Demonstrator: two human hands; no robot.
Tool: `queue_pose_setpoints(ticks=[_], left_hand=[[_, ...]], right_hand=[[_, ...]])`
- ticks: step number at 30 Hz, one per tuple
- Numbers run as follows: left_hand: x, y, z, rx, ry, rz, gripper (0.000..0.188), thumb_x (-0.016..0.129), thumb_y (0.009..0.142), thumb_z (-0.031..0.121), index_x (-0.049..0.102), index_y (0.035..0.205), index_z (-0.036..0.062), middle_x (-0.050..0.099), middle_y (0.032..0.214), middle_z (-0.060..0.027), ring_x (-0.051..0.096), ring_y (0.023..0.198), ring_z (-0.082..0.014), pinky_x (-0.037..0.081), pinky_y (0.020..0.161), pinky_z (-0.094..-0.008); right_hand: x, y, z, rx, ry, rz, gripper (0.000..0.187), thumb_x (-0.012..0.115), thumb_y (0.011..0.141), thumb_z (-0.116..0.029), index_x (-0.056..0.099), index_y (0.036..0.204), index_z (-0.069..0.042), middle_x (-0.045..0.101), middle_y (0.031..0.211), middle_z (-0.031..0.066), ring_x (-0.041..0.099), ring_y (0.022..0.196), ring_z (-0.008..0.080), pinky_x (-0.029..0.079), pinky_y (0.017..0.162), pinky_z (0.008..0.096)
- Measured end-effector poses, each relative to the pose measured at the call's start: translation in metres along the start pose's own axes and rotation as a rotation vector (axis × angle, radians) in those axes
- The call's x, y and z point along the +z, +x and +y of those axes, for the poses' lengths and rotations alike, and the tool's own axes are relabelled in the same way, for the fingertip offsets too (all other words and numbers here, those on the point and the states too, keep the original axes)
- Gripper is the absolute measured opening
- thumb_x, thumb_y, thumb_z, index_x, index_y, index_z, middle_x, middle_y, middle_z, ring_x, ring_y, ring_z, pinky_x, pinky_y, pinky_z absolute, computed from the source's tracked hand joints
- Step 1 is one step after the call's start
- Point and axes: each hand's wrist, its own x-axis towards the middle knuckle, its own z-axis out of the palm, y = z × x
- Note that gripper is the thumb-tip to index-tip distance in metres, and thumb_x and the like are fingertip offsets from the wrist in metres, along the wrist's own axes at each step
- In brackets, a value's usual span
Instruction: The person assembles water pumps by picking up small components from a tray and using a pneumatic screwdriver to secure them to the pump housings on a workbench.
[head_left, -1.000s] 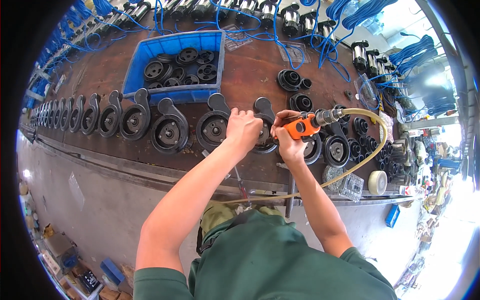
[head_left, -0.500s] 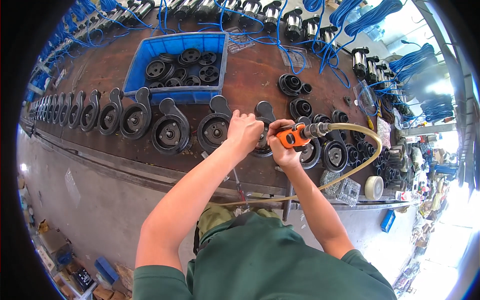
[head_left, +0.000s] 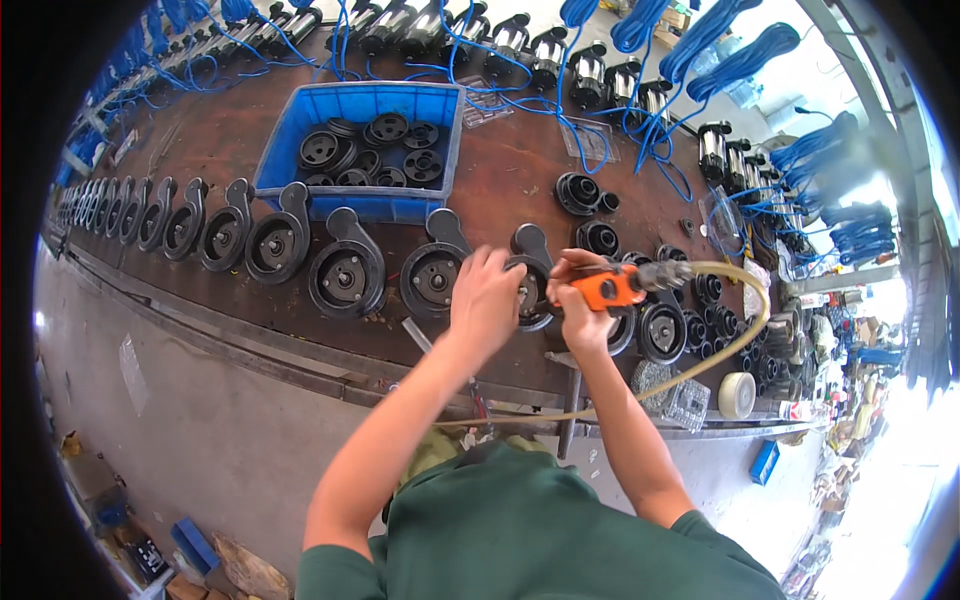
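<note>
My right hand (head_left: 578, 305) grips an orange pneumatic screwdriver (head_left: 612, 287) whose yellowish hose (head_left: 735, 335) loops off to the right and back under the bench. My left hand (head_left: 487, 297) rests on a black pump housing (head_left: 528, 270) at the bench's front edge, fingers curled over its rim. The tool's tip points at that same housing, between my two hands. More black housings, such as the one to the left (head_left: 432, 272), line the front of the brown workbench (head_left: 500, 180).
A blue crate (head_left: 452, 150) of black round parts stands behind the row. Motors with blue cables (head_left: 590, 75) line the back. Small black caps (head_left: 578, 192), a tape roll (head_left: 737, 394) and clear plastic bags (head_left: 672, 390) lie at right. Grey floor below left.
Both hands stay on the same housing. The screwdriver has tilted slightly and my left hand has shifted a little along the housing's rim.
</note>
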Motion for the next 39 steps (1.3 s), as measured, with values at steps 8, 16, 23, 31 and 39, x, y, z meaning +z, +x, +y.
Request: queue_pose_setpoints(ticks=[8,16,23,31,39], left_hand=[[0.042,-0.068,0.031,-1.186,-1.042,0.035,0.045,0.075,0.093,0.019,0.048,0.122,-0.0021,0.061,0.097,-0.0076,0.064,0.079,-0.0127,0.056,0.065,-0.0294],[0.076,-0.043,0.007,-1.146,-1.162,0.048,0.04,0.076,0.087,0.008,0.056,0.122,0.0059,0.068,0.109,-0.0077,0.069,0.087,-0.0176,0.06,0.069,-0.0333],[0.096,-0.052,-0.014,-1.071,-1.291,0.051,0.041,0.076,0.081,0.001,0.062,0.119,0.0053,0.07,0.109,-0.0078,0.07,0.092,-0.0187,0.06,0.076,-0.0344],[0.09,-0.048,-0.01,-1.06,-1.247,0.075,0.044,0.075,0.079,-0.001,0.064,0.122,0.0015,0.07,0.114,-0.0079,0.067,0.1,-0.017,0.052,0.092,-0.0314],[0.09,-0.051,-0.008,-1.023,-1.294,0.117,0.043,0.073,0.081,-0.001,0.064,0.123,0.0015,0.07,0.114,-0.0063,0.065,0.103,-0.0161,0.051,0.095,-0.0318]], right_hand=[[-0.002,0.041,0.018,-0.128,0.041,0.09,0.031,0.058,0.079,0.007,0.059,0.11,0.004,0.065,0.089,0.0091,0.062,0.067,0.0127,0.052,0.06,0.0251],[-0.004,0.044,0.019,-0.122,0.001,0.052,0.031,0.053,0.082,0.005,0.058,0.113,0.003,0.061,0.093,0.0105,0.058,0.066,0.0144,0.052,0.066,0.0306],[0.0,0.045,0.02,-0.107,0.007,0.029,0.031,0.053,0.081,0.005,0.058,0.111,0.002,0.061,0.093,0.0099,0.058,0.067,0.0143,0.052,0.067,0.031],[-0.004,0.042,0.021,-0.118,-0.003,0.022,0.032,0.055,0.08,0.005,0.059,0.112,0.001,0.06,0.092,0.0099,0.058,0.066,0.0147,0.052,0.065,0.0299],[-0.005,0.044,0.023,-0.085,-0.028,-0.07,0.032,0.053,0.08,0.007,0.057,0.111,0.0,0.06,0.09,0.0096,0.057,0.069,0.0152,0.051,0.064,0.0286]])
